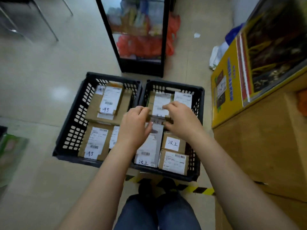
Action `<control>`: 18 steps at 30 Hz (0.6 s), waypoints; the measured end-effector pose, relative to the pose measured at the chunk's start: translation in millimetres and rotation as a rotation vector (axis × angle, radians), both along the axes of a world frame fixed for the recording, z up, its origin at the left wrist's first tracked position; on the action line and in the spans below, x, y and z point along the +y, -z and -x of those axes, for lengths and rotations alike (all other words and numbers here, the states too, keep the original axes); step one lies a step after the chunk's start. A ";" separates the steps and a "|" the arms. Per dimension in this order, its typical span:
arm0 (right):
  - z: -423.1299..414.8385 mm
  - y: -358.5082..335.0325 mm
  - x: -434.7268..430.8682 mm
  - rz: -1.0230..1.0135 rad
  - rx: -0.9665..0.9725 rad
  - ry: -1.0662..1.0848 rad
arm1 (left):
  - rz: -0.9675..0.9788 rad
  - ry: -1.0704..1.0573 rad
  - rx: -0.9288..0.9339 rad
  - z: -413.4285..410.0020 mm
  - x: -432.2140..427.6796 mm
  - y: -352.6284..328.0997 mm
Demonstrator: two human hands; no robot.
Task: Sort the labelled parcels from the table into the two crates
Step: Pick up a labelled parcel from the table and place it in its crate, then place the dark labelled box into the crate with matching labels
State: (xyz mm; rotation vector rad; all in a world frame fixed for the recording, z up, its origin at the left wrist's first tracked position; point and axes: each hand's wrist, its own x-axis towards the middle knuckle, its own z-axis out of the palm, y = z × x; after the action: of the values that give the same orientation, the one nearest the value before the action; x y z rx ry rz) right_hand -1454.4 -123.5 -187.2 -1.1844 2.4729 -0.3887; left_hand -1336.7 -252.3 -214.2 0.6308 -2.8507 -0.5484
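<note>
Two black slotted crates stand side by side on the floor: the left crate (73, 123) and the right crate (198, 103). Both hold several brown cardboard parcels with white labels. Over the right crate, my left hand (134, 128) and my right hand (181, 118) grip a small brown parcel (160, 105) from its two sides, fingers curled round its edges. Its white label faces up. Below it in the right crate lie a grey mailer (149, 146) and two small boxes (173, 143). The left crate holds a large box (108, 103) at the back and another parcel (96, 141) in front.
A black glass-fronted cabinet (141, 39) stands just behind the crates. Stacked cardboard cartons and a yellow printed box (227, 83) rise at the right. Yellow-black hazard tape (196, 188) runs across the floor by my feet. Pale tiled floor spreads to the left.
</note>
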 end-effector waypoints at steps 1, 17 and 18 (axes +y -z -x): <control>3.9 -18.6 -9.3 0.034 0.031 -0.035 | 0.024 -0.037 0.033 0.4 -6.2 -20.0; -100.3 -225.3 -106.5 0.542 0.221 -0.689 | 0.238 -0.793 0.354 -163.6 6.0 -231.0; -113.2 -231.8 -109.5 0.559 0.217 -0.737 | 0.255 -0.836 0.359 -177.4 10.8 -237.1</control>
State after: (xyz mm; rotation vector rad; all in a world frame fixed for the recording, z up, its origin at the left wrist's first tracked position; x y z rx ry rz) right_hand -1341.1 -233.0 44.6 -2.3412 1.9165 -0.7791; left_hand -1159.3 -241.5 22.9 1.3808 -2.0135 -0.1271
